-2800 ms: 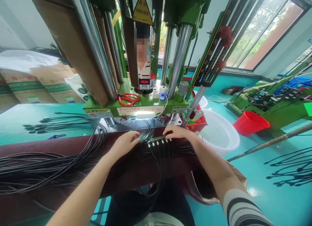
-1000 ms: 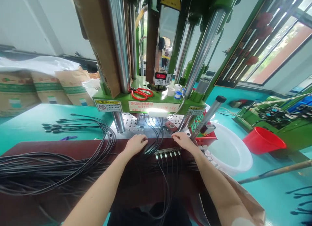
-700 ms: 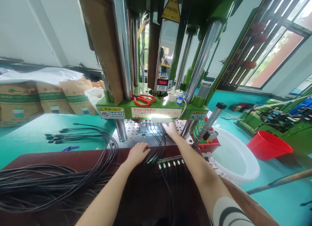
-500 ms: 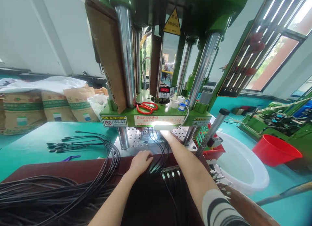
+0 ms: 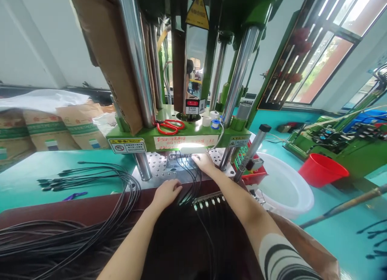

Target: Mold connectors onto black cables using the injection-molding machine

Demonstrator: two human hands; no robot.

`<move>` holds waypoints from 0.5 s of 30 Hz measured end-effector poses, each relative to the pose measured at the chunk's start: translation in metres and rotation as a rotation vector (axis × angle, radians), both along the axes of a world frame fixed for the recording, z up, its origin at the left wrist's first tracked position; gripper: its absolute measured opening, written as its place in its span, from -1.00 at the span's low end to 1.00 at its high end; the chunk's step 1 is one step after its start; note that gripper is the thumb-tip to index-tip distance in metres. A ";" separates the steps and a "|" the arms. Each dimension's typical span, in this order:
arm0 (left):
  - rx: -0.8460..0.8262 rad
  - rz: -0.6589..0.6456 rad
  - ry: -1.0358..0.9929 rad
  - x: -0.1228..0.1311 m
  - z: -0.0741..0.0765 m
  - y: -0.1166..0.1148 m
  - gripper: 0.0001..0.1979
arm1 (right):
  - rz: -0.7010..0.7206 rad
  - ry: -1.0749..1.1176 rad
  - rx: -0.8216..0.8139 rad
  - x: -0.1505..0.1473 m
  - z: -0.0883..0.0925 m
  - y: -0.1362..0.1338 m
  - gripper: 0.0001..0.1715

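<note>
My left hand rests at the front edge of the press bed, left of the black cables. Its fingers are loosely bent, the thumb stands apart, and nothing shows in it. My right hand is under the lit lamp bar, over the metal mold plate. Its fingers point left and are drawn together near the cables; anything between them is too small to make out. Several black cables run from the plate toward me. Below them, a row of metal-ended connectors lies along a holder.
The green press rises ahead on chrome columns, with red-handled scissors on its ledge. Bundled cables cover the left of the brown table. A control box, white tub and red bucket stand right.
My right hand has drawn back a little from beneath the lamp bar, so its fingers now show. My left hand stays at the bed's edge. The camera view has shifted to the right.
</note>
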State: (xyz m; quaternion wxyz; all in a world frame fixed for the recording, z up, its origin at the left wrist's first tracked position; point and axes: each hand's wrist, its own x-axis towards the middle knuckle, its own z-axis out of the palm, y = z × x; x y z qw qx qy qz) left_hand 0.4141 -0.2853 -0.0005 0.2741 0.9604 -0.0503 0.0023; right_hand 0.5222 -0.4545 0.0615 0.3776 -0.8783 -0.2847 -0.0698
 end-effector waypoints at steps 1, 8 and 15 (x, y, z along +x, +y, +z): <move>-0.010 0.000 0.003 0.000 0.000 0.001 -0.80 | -0.002 -0.012 0.014 -0.014 -0.001 -0.013 -0.87; -0.492 0.166 0.052 0.001 0.002 -0.005 -0.72 | -0.382 -0.135 0.125 -0.140 -0.026 -0.192 -0.62; -1.467 0.476 0.431 0.038 0.023 -0.041 -0.92 | -0.989 -0.193 -0.445 -0.208 -0.074 -0.335 -0.56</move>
